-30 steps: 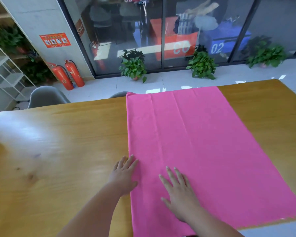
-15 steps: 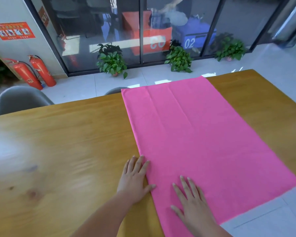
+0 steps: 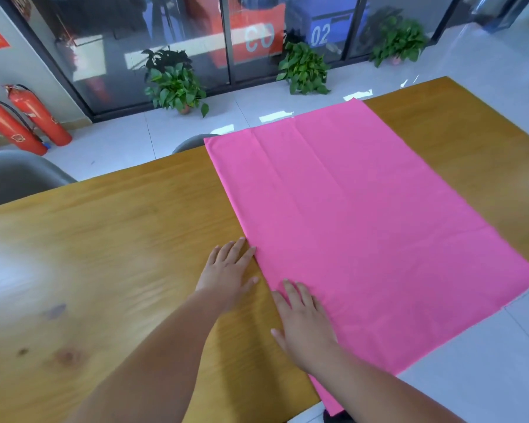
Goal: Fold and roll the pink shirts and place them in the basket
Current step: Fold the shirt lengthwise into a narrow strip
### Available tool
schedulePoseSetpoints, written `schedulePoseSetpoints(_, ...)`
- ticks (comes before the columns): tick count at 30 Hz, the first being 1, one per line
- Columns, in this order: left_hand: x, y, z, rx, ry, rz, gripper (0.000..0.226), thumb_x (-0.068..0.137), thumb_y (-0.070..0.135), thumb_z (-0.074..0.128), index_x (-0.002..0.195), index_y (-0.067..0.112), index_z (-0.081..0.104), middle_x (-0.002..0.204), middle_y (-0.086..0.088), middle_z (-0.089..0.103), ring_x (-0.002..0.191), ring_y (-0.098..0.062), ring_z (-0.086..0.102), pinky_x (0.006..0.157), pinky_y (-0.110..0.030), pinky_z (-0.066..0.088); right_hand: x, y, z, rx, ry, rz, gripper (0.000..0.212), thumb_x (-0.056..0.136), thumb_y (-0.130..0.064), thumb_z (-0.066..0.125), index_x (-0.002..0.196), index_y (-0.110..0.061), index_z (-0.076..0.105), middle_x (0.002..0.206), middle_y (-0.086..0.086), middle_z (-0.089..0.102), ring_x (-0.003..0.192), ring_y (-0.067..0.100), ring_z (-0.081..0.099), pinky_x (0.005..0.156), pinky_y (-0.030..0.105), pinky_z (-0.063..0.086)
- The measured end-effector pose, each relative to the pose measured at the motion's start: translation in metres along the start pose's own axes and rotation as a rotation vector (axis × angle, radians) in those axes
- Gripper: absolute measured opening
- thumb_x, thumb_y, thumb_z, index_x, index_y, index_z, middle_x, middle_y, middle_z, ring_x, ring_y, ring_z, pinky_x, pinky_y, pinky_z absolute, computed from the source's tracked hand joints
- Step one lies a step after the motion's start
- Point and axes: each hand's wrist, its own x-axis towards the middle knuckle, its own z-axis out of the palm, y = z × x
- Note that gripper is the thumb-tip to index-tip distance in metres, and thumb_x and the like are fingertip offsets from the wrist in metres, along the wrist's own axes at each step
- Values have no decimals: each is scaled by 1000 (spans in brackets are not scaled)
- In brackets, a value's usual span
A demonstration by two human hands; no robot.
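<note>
A pink cloth [image 3: 358,227] lies spread flat across the wooden table [image 3: 110,239], reaching from the far edge to past the near edge, where a corner hangs over. My left hand [image 3: 228,276] lies flat on the wood with straight fingers, its fingertips touching the cloth's left edge. My right hand [image 3: 304,329] rests palm down on the near left part of the cloth, fingers straight. Neither hand holds anything. No basket is in view.
Beyond the table's far edge are two grey chair backs [image 3: 19,175] [image 3: 193,143]. Potted plants [image 3: 173,83] stand on the tiled floor by a glass wall. Two red fire extinguishers [image 3: 28,117] stand at the far left.
The view has swung right and tilted. Both hands stay flat at the cloth's near left edge; the left hand has slid off the cloth so that only its fingertips touch the edge.
</note>
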Motion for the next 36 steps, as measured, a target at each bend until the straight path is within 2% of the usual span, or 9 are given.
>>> schedulePoseSetpoints(6,13,-1,-3,-120,64,-60,76,102,64,45,166,32,19,171,4,24,154,-27,25,126,-48,27,16,4,-5,-19,19,89,80,102,-52,58,166,-22,21,174,12,10,160,38,10,126,55,28)
schedulePoseSetpoints(10,24,1,-11,-206,103,-131,75,99,61,56,162,30,32,158,3,39,141,-29,38,116,-48,39,15,2,-8,-8,51,96,65,101,-38,61,159,-23,36,161,10,33,147,34,34,114,51,42)
schedulePoseSetpoints(15,46,8,-22,-402,108,-266,80,95,57,66,162,27,34,155,-1,44,140,-31,40,113,-50,40,15,4,-13,101,55,60,88,97,-12,59,168,-32,11,141,3,42,122,27,52,94,44,53)
schedulePoseSetpoints(18,63,13,-30,-592,101,-354,82,93,48,72,163,26,34,155,-7,41,142,-33,39,117,-50,40,11,14,-16,190,51,32,90,97,-6,58,165,-44,13,127,-4,44,111,20,54,85,39,55)
schedulePoseSetpoints(22,94,12,-45,-881,141,-536,79,88,30,78,158,27,41,144,-8,41,118,-32,60,103,-45,54,11,24,-16,313,121,87,73,96,-6,55,157,-43,42,122,-11,47,109,13,54,94,32,53)
schedulePoseSetpoints(26,117,9,-54,-952,165,-607,64,84,14,78,145,25,60,115,-3,66,95,-24,68,85,-35,57,8,31,-26,365,159,99,63,100,-8,52,156,-37,48,132,-13,49,124,10,50,111,23,41)
schedulePoseSetpoints(29,118,7,-57,-969,136,-603,57,85,8,75,139,24,67,101,6,68,94,-24,71,85,-37,60,7,33,-29,343,167,73,52,106,-18,50,157,-28,47,144,-11,48,133,12,46,117,24,36)
schedulePoseSetpoints(33,104,-3,-59,-1000,156,-594,59,86,10,79,141,25,67,128,-2,70,108,-23,69,94,-36,58,5,22,-20,297,149,49,57,102,-12,59,156,-27,48,144,-10,52,132,15,51,117,27,39)
schedulePoseSetpoints(36,84,-14,-58,-1030,158,-613,58,88,7,77,142,25,66,124,2,68,98,-16,65,84,-29,51,-2,7,-14,269,154,-8,67,91,0,64,152,-27,53,137,-8,57,124,19,57,113,28,43)
